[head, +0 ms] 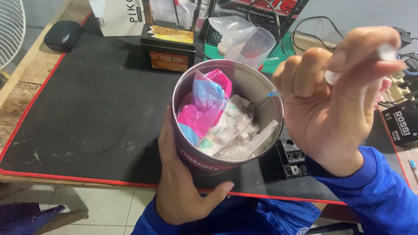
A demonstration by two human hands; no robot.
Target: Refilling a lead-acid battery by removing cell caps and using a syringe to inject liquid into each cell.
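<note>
My left hand (178, 182) grips a round metal tin (257, 89) from below and tilts its mouth toward me. Inside lie a pink and blue plastic packet (202, 106) and several clear plastic bags (237, 130). My right hand (335, 100) is raised just right of the tin, fingers pinched on a thin clear syringe (383, 54) whose blue-tipped needle (272, 93) points down into the tin's opening.
A black mat with a red edge (87, 113) covers the wooden table. Behind the tin stand a small black battery (167, 45), a clear plastic cup (252, 45), a white box (117, 15) and cables. A black pouch (63, 35) lies far left, a black terminal part (292, 159) by my right wrist.
</note>
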